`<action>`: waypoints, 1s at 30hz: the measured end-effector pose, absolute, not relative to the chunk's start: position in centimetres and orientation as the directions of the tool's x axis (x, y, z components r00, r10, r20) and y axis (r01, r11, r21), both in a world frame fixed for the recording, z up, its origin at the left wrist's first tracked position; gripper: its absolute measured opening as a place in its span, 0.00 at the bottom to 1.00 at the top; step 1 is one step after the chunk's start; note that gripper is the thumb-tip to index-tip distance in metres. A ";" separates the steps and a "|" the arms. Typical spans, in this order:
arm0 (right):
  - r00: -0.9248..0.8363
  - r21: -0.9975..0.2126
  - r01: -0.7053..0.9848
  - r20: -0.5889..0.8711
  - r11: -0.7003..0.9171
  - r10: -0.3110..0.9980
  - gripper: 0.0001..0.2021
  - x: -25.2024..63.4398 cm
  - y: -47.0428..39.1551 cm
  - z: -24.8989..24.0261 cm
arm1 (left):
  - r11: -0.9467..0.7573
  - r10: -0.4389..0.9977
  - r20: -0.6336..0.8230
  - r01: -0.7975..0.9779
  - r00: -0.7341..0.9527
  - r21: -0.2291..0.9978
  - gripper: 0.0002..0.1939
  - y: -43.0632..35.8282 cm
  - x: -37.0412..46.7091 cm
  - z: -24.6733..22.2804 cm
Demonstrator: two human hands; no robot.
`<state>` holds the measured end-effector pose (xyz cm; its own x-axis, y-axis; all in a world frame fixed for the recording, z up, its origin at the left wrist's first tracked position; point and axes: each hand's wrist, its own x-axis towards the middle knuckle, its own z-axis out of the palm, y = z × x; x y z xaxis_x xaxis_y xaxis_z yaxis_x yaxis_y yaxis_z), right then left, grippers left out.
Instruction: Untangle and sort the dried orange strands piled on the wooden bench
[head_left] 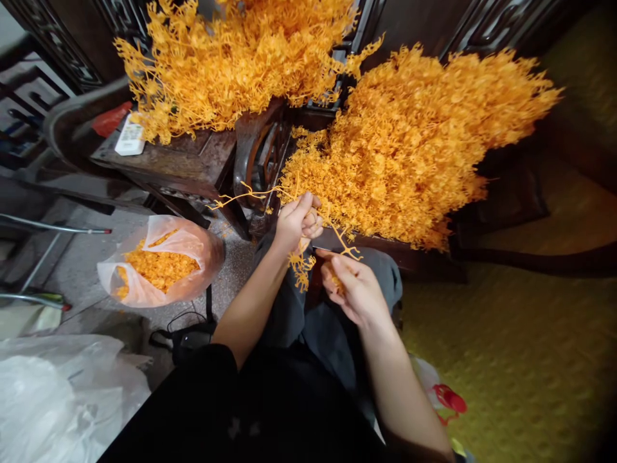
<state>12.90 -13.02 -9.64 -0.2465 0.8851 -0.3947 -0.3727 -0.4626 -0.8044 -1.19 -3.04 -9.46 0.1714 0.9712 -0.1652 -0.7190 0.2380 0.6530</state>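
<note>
My left hand (297,224) is closed around an orange plastic sprue branch (250,193) that sticks out to the left and trails small orange parts below the fist. My right hand (354,288) sits just below and to the right, fingers pinched on small orange pieces (337,281) at the branch's lower end. Both hands hover over my lap, in front of a big heap of orange sprue branches (414,141) lying on a dark wooden seat.
A second orange heap (231,58) rests on a dark wooden table (193,157) at upper left, beside a white remote (129,138). On the floor at left stands an open plastic bag of loose orange parts (161,265). White plastic bags (58,399) lie lower left; a yellow cushion (511,360) fills the right.
</note>
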 end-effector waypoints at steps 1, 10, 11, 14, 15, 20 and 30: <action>-0.343 -0.781 -0.342 -0.414 -0.522 0.843 0.26 12.4 -12.7 -9.6 | 0.233 0.972 -0.154 -0.701 0.175 0.674 0.19 -3.1 -1.2 -9.5; 0.094 -0.902 0.115 0.426 0.415 0.900 0.06 12.4 -19.0 -8.0 | 0.018 0.956 -0.237 -0.769 -0.174 0.639 0.20 -1.8 -2.0 -10.0; 0.055 -0.894 0.114 0.441 0.433 0.896 0.07 12.8 -20.0 -7.7 | 0.009 0.952 -0.243 -0.778 -0.185 0.628 0.19 -1.7 -2.0 -10.0; -0.034 -0.955 0.133 0.263 0.265 0.964 0.09 13.9 -21.3 -7.7 | 0.033 0.963 -0.229 -0.780 -0.143 0.625 0.18 -1.9 -1.7 -9.7; -0.032 -0.974 0.141 0.176 0.178 0.984 0.10 14.1 -20.9 -8.0 | 0.053 0.966 -0.229 -0.774 -0.120 0.631 0.18 -2.1 -1.5 -9.6; -0.112 -0.960 -0.115 -0.243 -0.255 0.964 0.28 13.1 -16.6 -9.8 | 0.096 0.984 -0.173 -0.725 -0.032 0.682 0.19 -3.3 -0.9 -9.2; -0.720 -0.860 0.046 -0.381 -0.507 0.580 0.17 11.0 -21.9 -9.3 | -0.064 0.941 -0.190 -0.697 -0.281 0.715 0.21 -2.5 -1.1 -9.6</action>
<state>11.01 -21.93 -9.34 -0.7202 0.5800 -0.3807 0.0461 -0.5075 -0.8604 -1.11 -2.47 -9.57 -0.2811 0.9406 -0.1904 -0.6966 -0.0636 0.7147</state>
